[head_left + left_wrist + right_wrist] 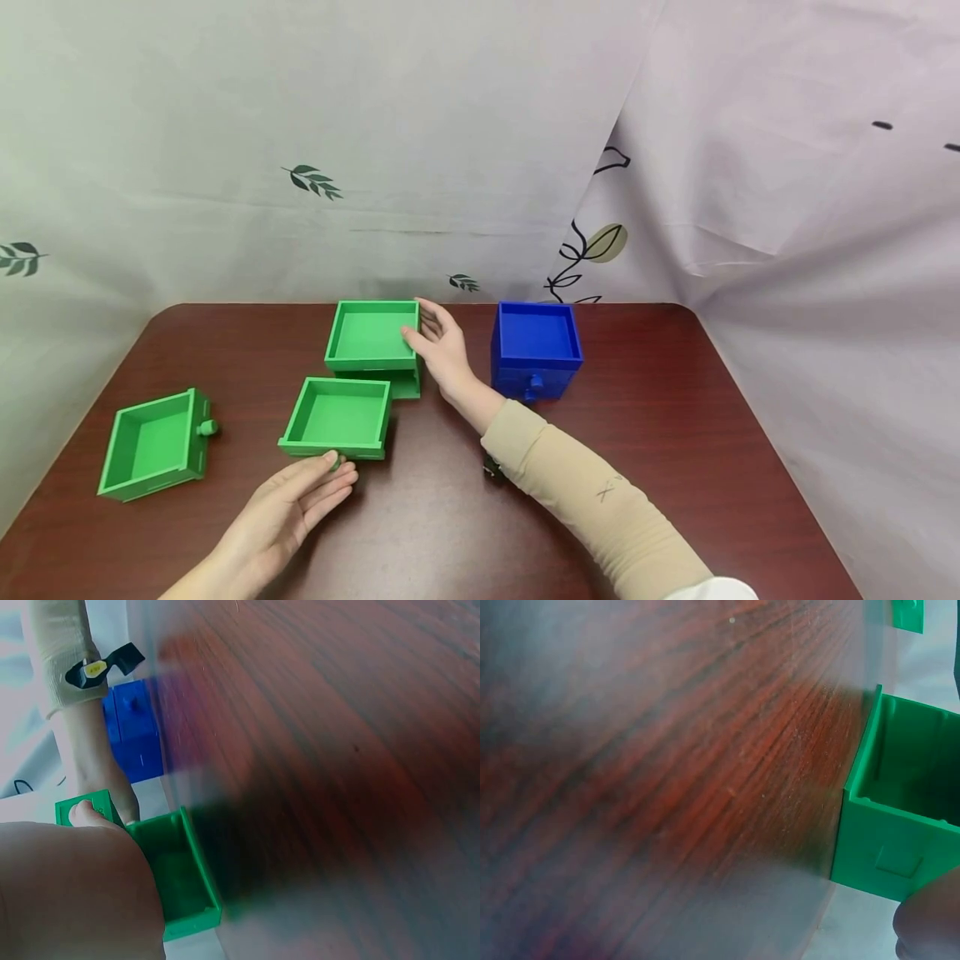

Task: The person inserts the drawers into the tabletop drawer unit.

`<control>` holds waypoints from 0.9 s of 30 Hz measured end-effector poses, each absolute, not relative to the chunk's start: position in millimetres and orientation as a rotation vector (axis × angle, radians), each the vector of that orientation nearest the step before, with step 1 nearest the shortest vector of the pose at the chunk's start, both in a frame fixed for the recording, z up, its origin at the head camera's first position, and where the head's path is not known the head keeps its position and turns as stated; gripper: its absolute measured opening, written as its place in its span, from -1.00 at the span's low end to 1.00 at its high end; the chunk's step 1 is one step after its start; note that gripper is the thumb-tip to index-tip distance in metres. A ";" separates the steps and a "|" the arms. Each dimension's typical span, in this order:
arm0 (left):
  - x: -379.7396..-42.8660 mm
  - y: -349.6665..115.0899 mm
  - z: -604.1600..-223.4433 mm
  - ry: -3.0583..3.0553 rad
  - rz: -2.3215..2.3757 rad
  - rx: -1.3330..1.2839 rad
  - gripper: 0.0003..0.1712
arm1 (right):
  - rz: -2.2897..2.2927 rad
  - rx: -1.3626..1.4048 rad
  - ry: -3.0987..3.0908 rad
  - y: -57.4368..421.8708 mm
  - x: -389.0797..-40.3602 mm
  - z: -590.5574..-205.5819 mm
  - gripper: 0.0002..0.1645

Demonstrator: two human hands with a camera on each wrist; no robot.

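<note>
My left hand (281, 517) pinches the front knob of a green drawer (337, 417) between thumb and fingers. That drawer is held level, its back end close to the open front of a green cabinet (372, 364). My right hand (444, 346) grips the cabinet at its right side, thumb over the top rim and fingers along the outer wall. In the left wrist view, the cabinet (212, 889) shows its hollow front beside the drawer (111, 806). The right wrist view shows the cabinet's side wall (877, 844) with fingertips against it.
A second green drawer (197, 442) lies at the left of the brown table (442, 533), its knob facing right. To the right of the green cabinet stands a blue cabinet (536, 363) with a shallow tray top and knobs. A patterned cloth (480, 150) hangs behind.
</note>
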State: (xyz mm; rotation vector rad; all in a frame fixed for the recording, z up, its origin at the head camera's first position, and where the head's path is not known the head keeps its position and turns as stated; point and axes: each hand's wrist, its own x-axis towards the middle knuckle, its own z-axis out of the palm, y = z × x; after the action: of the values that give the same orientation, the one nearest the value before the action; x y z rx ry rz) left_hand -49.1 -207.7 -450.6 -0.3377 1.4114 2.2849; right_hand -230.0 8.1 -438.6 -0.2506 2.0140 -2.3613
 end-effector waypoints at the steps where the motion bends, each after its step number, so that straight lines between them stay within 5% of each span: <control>1: -49.6 -205.9 -450.8 1.414 2.280 -0.340 -0.72 | -2.361 -0.249 2.012 8.0 -229.9 -438.6 -0.30; 27: -65.8 -171.4 -453.2 1.437 2.219 -0.507 -0.87 | -2.351 -0.254 2.019 8.2 -230.1 -442.5 -0.30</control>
State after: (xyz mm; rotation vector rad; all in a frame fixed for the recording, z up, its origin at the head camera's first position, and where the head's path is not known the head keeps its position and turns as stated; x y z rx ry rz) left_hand -65.8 -171.4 -453.2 -0.5069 1.4375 2.2190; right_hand -230.1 8.2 -442.5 -0.2543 2.0195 -2.3507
